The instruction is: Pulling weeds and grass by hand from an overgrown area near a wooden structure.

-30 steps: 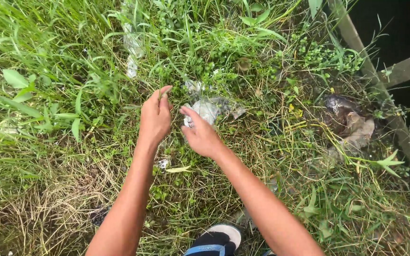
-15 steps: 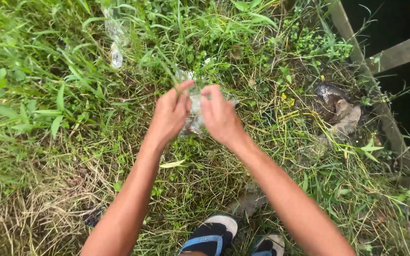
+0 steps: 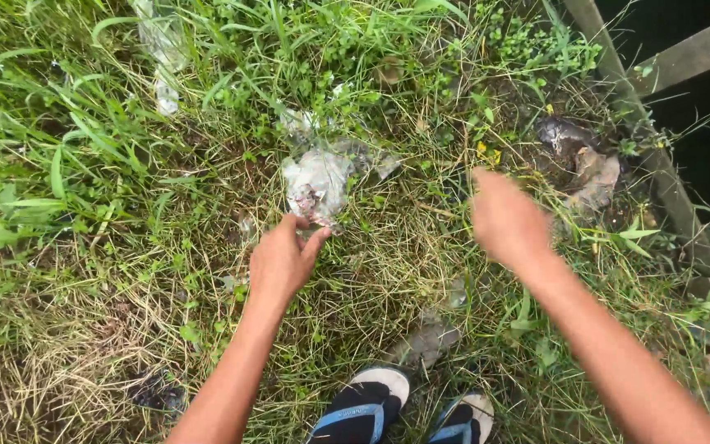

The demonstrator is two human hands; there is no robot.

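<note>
The left hand (image 3: 283, 261) pinches the lower edge of a crumpled, dirty clear plastic wrapper (image 3: 318, 182) lying in the grass (image 3: 84, 164). The right hand (image 3: 507, 218), blurred, hovers apart; its grip cannot be determined.

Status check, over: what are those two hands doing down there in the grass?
Left hand pinching the dirty plastic scrap at its lower edge. Right hand blurred, off it, over grass. Nothing blocking.
</note>
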